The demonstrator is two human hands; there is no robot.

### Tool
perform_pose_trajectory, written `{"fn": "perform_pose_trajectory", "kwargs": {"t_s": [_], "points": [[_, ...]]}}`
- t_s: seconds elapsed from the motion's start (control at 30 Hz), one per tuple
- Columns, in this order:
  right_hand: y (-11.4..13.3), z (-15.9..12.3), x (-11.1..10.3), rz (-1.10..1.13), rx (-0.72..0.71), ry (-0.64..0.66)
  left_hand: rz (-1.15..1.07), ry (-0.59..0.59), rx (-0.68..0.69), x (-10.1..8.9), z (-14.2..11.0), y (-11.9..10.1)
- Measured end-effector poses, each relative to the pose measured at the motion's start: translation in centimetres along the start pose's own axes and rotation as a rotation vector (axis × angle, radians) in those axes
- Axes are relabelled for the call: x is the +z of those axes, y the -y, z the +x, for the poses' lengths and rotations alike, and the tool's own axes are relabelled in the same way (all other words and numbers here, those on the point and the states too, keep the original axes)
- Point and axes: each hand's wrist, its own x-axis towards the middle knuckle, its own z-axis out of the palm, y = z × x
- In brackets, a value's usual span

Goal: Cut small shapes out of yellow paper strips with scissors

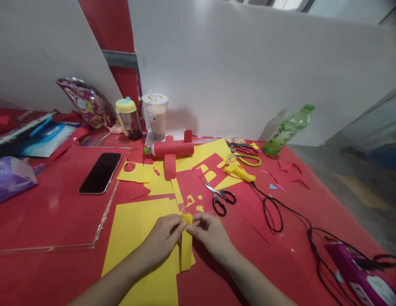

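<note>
Yellow paper strip [186, 246] — between both hands

Head view: two bare forearms enter from the bottom edge, one from the lower left and one from the lower right. No sleeve covers either forearm as far as the frame shows. Left hand [162, 238] and right hand [209, 233] are both uncovered: no gloves. No ring, watch, bracelet or strap visible on the wrists or fingers. Fingernails look short and unpainted, though detail there is too small to be certain.
</note>
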Motion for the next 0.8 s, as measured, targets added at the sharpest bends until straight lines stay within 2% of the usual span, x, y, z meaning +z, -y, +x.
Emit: {"fn": "perform_pose_trajectory", "kwargs": {"t_s": [0.57,0.8], "points": [[-0.17,0.1,-0.05,-0.032,-0.039,0.006,0.03,-0.009,0.054,0.15,-0.12,0.13],[-0.64,0.36,-0.08,-0.038,-0.063,-0.006,0.054,0.047,0.082,-0.09,-0.18,0.0]]}}
